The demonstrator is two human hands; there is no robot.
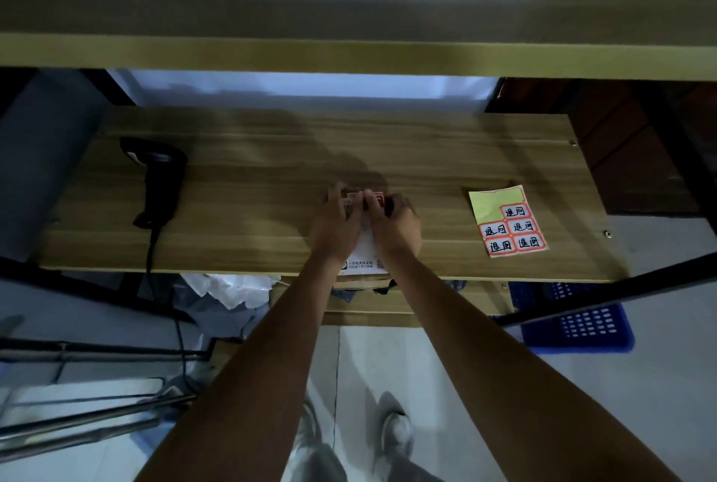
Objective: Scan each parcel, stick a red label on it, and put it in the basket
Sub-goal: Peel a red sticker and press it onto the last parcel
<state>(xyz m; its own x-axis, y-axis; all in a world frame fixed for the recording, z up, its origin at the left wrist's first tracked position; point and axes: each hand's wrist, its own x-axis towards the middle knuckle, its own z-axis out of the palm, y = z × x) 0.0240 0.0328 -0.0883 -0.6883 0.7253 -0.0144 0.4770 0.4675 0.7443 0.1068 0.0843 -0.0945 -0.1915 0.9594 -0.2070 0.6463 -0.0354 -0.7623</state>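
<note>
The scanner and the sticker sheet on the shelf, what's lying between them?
In the head view, the parcel lies between the scanner and sticker sheet, with the left hand and right hand pressing on it.

Bare forearms, no sleeves; light grey trousers (329,462), white sneakers (395,433) w/ laces.

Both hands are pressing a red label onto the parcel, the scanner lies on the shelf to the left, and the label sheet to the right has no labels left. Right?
Not quite. The head view shows the label sheet still has five red labels on it. The rest holds: left hand and right hand press a red label onto the parcel, and the scanner lies on the shelf to the left.
</note>
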